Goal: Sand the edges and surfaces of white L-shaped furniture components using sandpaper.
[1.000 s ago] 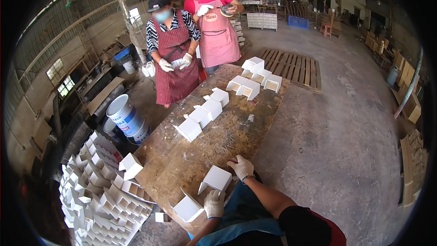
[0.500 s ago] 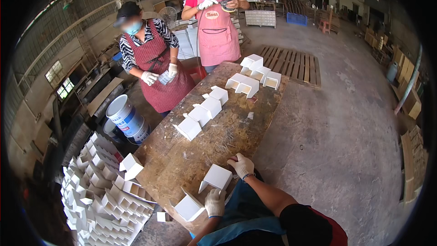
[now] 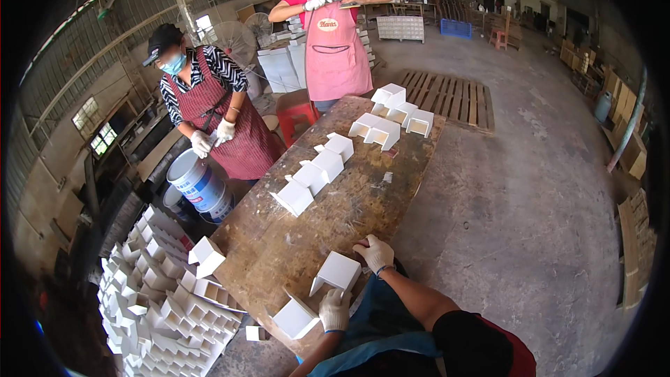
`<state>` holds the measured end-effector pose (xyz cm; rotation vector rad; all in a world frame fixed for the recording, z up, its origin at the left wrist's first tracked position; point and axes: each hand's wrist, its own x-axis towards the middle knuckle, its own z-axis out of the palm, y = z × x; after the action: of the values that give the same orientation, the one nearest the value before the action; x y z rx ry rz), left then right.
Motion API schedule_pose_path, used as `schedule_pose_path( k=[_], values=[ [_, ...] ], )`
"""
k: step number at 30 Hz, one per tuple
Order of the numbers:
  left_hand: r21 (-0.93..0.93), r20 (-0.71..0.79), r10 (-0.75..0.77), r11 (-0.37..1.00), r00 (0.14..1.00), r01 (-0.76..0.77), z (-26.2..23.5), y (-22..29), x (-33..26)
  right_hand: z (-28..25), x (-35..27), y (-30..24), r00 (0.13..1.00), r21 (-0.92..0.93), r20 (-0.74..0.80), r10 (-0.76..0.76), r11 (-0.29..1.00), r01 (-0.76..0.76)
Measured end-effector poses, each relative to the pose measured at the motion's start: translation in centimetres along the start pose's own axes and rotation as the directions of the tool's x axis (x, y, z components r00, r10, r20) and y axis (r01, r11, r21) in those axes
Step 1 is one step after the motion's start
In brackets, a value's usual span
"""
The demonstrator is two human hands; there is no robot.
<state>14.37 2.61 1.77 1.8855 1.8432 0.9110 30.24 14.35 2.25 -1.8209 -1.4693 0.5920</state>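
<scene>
At the near end of the worktable, a white box-like piece with an open side stands in front of me. My gloved left hand is closed at its near edge, gripping it; the fingertips are partly hidden. Just beyond the piece's right side, my gloved right hand closes around a small dark red block, mostly covered by the fingers. Left of my left hand lies another white piece with a raised flap.
More white pieces stand along the table, with another group at its far end. A large stack fills the floor at left. Two people stand beyond the table, near buckets and a red stool.
The person at left has stepped left and lowered their hands, leaving the red stool in fuller view. The other person has raised their arms. My hands stay by the same white piece.
</scene>
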Motion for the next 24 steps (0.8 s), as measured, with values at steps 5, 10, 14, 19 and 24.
schedule_pose_path(
  k=[5, 10, 14, 19, 24],
  values=[
    [0.005, 0.006, -0.010, 1.000, 1.000, 0.010, -0.31, 0.31, -0.01, -0.19, -0.05, -0.17, 1.000, 0.025, 0.002, 0.001, 1.000, -0.001],
    [0.023, 0.000, -0.016, 1.000, 1.000, 0.016, 0.05, -0.13, 0.02, -0.15, -0.03, -0.18, 1.000, 0.019, 0.001, 0.004, 1.000, -0.004],
    [0.030, 0.016, -0.032, 0.999, 0.999, 0.032, -0.09, 0.08, 0.00, 0.03, 0.00, 0.06, 1.000, 0.036, -0.009, -0.017, 0.999, 0.017],
    [0.036, 0.029, -0.039, 0.999, 0.999, 0.038, -0.02, -0.06, -0.08, 0.34, 0.08, 0.33, 1.000, 0.020, -0.005, -0.003, 1.000, 0.003],
    [0.017, 0.020, -0.041, 0.999, 0.999, 0.040, -0.22, 0.18, -0.14, 0.22, -0.06, 0.23, 0.999, 0.062, -0.028, -0.036, 0.997, 0.037]
  ],
)
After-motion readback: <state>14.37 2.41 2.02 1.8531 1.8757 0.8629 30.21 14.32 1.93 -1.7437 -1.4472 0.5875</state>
